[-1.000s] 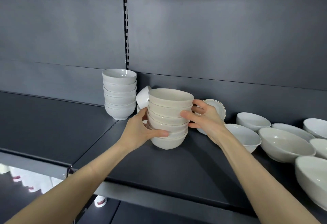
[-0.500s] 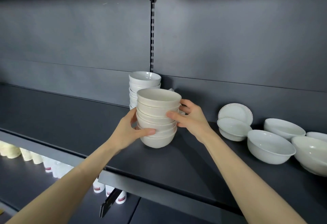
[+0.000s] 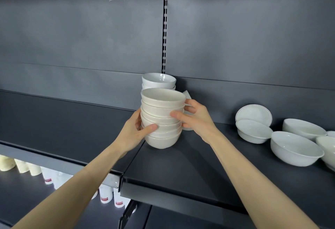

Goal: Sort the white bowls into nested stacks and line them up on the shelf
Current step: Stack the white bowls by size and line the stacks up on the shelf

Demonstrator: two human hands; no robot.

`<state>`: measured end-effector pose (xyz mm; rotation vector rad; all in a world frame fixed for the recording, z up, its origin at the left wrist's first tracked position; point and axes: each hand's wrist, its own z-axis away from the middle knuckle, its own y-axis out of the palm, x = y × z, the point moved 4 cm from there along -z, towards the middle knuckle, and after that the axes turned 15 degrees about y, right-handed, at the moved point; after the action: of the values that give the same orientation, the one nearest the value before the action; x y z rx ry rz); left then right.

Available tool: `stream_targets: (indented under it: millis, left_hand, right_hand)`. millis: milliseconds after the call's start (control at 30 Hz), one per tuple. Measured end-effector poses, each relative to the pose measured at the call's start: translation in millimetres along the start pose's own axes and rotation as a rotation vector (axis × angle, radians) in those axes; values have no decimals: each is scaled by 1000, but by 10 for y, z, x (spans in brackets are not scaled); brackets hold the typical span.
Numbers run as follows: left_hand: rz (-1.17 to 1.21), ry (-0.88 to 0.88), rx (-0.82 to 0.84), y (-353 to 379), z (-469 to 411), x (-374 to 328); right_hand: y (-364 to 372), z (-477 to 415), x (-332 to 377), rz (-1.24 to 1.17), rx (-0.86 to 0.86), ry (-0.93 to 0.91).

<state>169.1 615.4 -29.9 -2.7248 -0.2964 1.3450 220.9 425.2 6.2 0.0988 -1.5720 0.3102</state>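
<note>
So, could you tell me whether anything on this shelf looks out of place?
Yes. A dish stands on edge against the back wall, behind a loose bowl. Another white piece lies tilted behind the front stack, mostly hidden. The bowls at right are not yet nested.

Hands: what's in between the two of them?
A stack of nested cream bowls, gripped on each side by the left hand and right hand, as the head view shows.

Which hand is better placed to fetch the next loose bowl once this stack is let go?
Probably the right hand: it holds the cream stack on its right side, nearest the loose bowls further right. The left hand grips the stack's far side.
</note>
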Motion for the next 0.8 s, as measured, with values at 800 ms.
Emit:
stream_targets:
  millis: [800]
  left_hand:
    - [-238,12,-29,-74,89,-213]
  right_hand:
    - [-5,59,58,149,24,-14]
